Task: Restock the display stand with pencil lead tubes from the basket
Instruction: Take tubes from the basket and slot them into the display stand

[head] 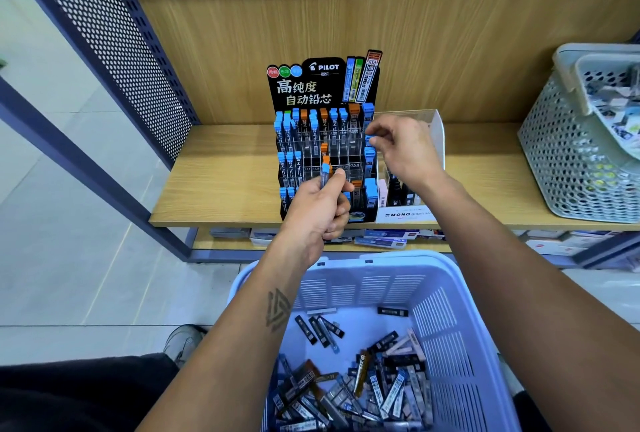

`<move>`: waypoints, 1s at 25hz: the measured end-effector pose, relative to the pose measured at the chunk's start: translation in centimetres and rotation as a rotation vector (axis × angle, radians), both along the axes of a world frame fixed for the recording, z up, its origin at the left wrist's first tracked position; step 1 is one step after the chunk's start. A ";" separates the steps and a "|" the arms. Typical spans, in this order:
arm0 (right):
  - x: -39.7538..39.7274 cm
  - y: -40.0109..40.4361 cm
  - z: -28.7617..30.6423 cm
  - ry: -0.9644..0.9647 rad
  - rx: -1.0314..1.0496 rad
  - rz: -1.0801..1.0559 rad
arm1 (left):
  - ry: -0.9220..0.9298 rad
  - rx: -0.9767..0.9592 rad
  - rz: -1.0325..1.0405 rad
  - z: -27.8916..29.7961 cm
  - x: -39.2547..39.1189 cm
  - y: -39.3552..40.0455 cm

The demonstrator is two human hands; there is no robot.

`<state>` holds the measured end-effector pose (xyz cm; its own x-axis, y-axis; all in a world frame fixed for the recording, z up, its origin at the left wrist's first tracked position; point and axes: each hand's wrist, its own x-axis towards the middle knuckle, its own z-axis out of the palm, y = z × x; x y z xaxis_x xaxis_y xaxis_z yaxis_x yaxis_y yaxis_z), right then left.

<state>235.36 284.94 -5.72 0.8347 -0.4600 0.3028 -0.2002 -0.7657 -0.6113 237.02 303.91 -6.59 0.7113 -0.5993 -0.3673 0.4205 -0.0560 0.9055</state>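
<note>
- The black display stand (pixel 320 141) sits on a wooden shelf (pixel 221 182) against the wood-grain back panel; its tiered clear slots hold blue-capped and orange-capped lead tubes, with several middle slots bare.
- The left hand (pixel 320 210) is in front of the stand's lower tiers, its fingers (pixel 341 177) curled round a blue-capped tube (pixel 325 173) held upright, with what looks like an orange-capped tube just behind it.
- The right hand (pixel 403 151) is at the stand's right edge, thumb and forefinger pinched together at a blue-capped tube (pixel 370 139) in the right-hand column; whether it truly grips the tube I cannot tell.
- Just right of the stand stands a clear box (pixel 438 134) labelled MONO.
- Below the stand, nearest the camera, a pale blue basket (pixel 446 314) holds a loose heap of lead tubes (pixel 363 386).
- Well right of the stand, a grey perforated basket (pixel 561 154) rests on the same shelf.
</note>
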 end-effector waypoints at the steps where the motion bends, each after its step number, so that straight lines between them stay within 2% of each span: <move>1: -0.1 0.1 -0.1 -0.001 -0.001 0.001 | 0.000 0.000 -0.001 0.0 0.0 0.0; 12: 0.2 -0.3 -1.2 0.058 -0.148 -0.006 | 0.001 0.006 -0.008 0.0 0.0 0.1; 17: -0.8 -0.1 -0.8 -0.037 -0.183 -0.068 | 0.012 0.013 -0.007 0.0 0.0 0.2; 19: -1.4 0.3 -0.5 -0.067 -0.095 -0.115 | 0.008 0.019 -0.019 0.0 -0.1 0.2; 21: -2.2 1.3 0.2 -0.117 0.174 -0.106 | 0.002 0.021 -0.048 0.1 -0.3 0.2; 23: -3.5 2.8 1.3 -0.085 0.532 0.040 | 0.008 0.029 -0.103 0.4 -0.5 0.2; 25: -4.9 3.8 2.2 0.034 0.711 0.250 | 0.010 0.043 -0.173 0.8 -0.9 0.4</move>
